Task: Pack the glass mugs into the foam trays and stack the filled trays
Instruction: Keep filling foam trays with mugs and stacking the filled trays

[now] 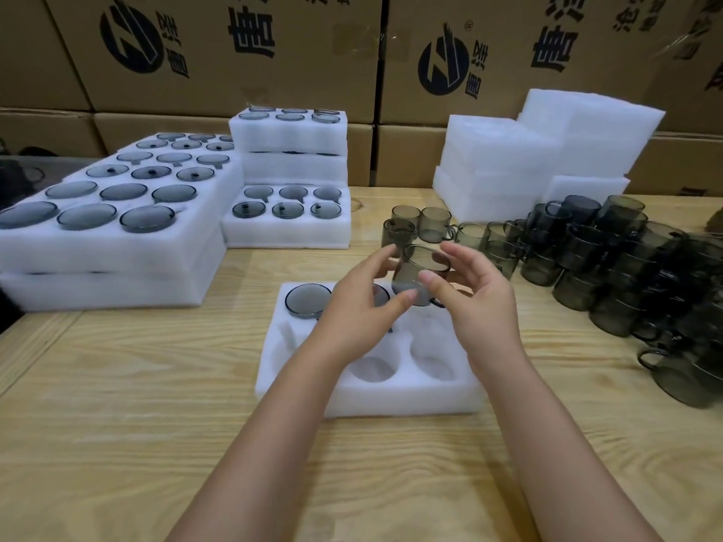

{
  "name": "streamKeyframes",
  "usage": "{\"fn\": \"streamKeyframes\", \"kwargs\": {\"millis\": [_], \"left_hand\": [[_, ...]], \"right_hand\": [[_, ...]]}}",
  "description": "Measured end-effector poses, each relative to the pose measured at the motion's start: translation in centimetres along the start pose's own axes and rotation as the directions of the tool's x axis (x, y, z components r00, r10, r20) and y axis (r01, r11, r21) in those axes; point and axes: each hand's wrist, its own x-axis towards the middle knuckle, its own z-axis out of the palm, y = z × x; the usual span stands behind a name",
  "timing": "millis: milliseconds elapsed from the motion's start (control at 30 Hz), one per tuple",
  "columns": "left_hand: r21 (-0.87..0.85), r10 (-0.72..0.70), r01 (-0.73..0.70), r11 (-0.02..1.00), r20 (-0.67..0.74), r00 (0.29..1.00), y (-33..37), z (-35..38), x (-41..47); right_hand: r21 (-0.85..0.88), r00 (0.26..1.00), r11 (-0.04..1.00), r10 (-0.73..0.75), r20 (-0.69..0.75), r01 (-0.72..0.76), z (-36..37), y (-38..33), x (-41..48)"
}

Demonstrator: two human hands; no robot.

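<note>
Forearms run in from 6 o'clock over the table [117, 444] to a foam tray [391, 400] at centre. Its near row is unfilled: two pockets show bare at 5 and 6 o'clock, and the 7 o'clock corner is hidden under the left forearm. In its far row, one seated mug [308, 303] sits at 11 o'clock, and a second at 12 is mostly hidden behind the left hand [360, 303].

That hand and the right hand [477, 295] both curl their fingertips round a smoky mug [420, 275], held tilted just above the tray's 1 o'clock pocket, not yet in it.

Loose mugs [626, 267] crowd the table from 1 to 3 o'clock, many stacked. Filled trays [117, 228] stand in stacks from 9 to 11 o'clock. Blank foam [547, 150] is piled at 1 o'clock, with cartons [234, 52] behind everything.

By my reading, this tray is about a third packed. Several trays are done, but the unpacked heap suggests plenty of packing and stacking is left.
</note>
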Motion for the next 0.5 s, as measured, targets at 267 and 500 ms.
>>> {"fn": "streamKeyframes", "kwargs": {"millis": [267,500], "left_hand": [[0.057,-0.004,-0.002,0.998,0.106,0.994,-0.5,0.0,-0.2],[0.042,0.010,-0.013,0.999,0.085,0.996,0.0,0.0,-0.3]], "right_hand": [[-0.147,0.995,0.984,0.093,-0.040,-0.098,-1.0,0.7,0.7],[-0.407,0.999,0.913,0.015,0.038,0.002,-1.2,0.6,0.6]]}}
